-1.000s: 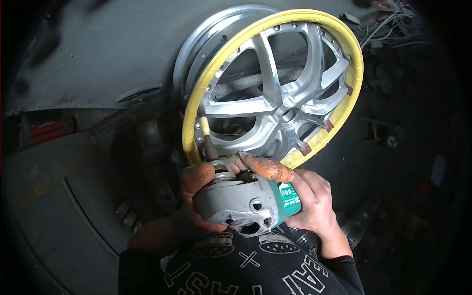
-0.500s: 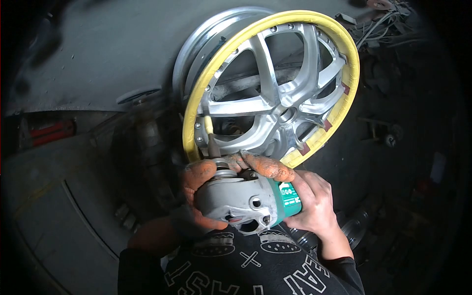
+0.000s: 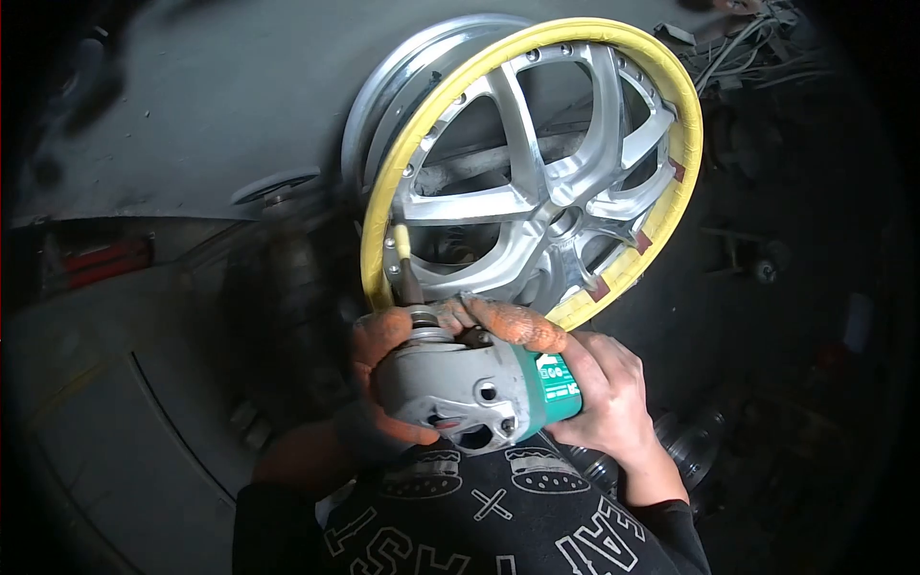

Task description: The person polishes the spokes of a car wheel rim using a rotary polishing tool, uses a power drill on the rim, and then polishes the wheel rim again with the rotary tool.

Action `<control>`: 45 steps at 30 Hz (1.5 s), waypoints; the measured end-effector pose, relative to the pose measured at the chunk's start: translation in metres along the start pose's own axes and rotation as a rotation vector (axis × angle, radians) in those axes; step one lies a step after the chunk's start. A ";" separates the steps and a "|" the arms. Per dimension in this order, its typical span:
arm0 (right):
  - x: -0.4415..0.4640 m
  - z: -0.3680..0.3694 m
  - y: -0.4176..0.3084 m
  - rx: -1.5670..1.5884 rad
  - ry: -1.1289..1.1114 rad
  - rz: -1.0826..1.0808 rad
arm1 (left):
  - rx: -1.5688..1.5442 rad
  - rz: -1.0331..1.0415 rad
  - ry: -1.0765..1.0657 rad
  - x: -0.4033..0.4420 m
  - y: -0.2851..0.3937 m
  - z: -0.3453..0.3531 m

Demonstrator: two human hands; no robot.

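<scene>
My left hand (image 3: 383, 359), in a worn orange glove, is closed around the grey metal head of an angle grinder (image 3: 455, 383), its fingers lying across the top. My bare right hand (image 3: 613, 393) wraps the grinder's green body. From the spindle a shaft with a pale yellow tip (image 3: 402, 241) points away from me. That tip is at the left inner edge of a silver alloy wheel (image 3: 522, 196), near the end of a spoke; whether it touches the metal I cannot tell. Yellow tape (image 3: 692, 115) covers the wheel's front lip, with dark red patches at the lower right.
A round disc (image 3: 276, 185) on a spindle stands left of the wheel. A red object (image 3: 101, 261) lies further left, below a grey panel (image 3: 220, 96). Cables (image 3: 757, 53) are heaped at the upper right. Shiny metal parts (image 3: 692, 446) sit at the lower right.
The grinder and both hands have shifted slightly left. The yellow tip has moved a little left against the wheel, and the wheel appears slightly further right in view.
</scene>
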State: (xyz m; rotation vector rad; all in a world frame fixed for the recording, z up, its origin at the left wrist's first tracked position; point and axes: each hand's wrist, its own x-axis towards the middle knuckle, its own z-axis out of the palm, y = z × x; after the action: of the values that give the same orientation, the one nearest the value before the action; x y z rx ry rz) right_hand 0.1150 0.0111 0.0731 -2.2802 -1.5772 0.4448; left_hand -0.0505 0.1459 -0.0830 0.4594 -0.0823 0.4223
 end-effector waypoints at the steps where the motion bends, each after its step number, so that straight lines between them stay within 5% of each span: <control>1: 0.002 0.002 0.000 0.013 0.011 -0.021 | 0.006 0.025 -0.016 0.000 0.001 -0.001; 4: -0.001 0.004 0.001 0.034 0.038 -0.030 | 0.010 0.038 -0.054 0.005 -0.002 0.002; 12: -0.046 0.008 0.039 0.118 0.132 0.025 | -0.002 -0.348 0.059 0.027 -0.004 0.055; 19: -0.059 0.026 0.080 0.487 0.109 0.040 | -0.022 -0.504 0.158 0.048 -0.016 0.099; 22: -0.051 0.028 0.089 0.530 0.143 -0.011 | 0.277 -0.625 0.246 0.037 -0.026 0.090; 28: -0.036 0.029 0.099 0.616 0.126 -0.049 | -0.358 -0.587 0.326 0.027 -0.029 0.078; 30: -0.027 0.023 0.094 0.678 0.122 -0.051 | -0.111 -0.803 0.445 0.034 -0.040 0.067; 31: -0.023 0.018 0.088 0.710 0.165 -0.052 | -0.109 -0.782 0.437 0.041 -0.036 0.068; 35: -0.034 0.015 0.082 0.756 0.067 -0.029 | 1.148 -0.404 -0.465 0.088 -0.001 0.079; 37: -0.032 0.011 0.073 0.712 0.054 -0.139 | 1.492 -0.095 -0.398 0.070 -0.021 0.079; 39: -0.034 0.019 0.065 0.837 0.005 -0.164 | 1.493 0.092 -0.124 0.028 -0.056 0.070; 41: -0.031 0.023 0.047 0.894 0.007 -0.180 | 1.105 0.032 -0.096 0.000 -0.058 0.066; 45: -0.020 0.049 0.033 0.785 -0.188 -0.353 | 0.892 -0.027 0.030 -0.028 -0.029 0.062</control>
State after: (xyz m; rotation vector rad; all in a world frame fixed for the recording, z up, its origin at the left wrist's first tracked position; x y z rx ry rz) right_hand 0.1142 -0.0144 0.0163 -1.3778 -1.4809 0.9878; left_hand -0.0632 0.0839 -0.0444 1.3291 0.1521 0.4251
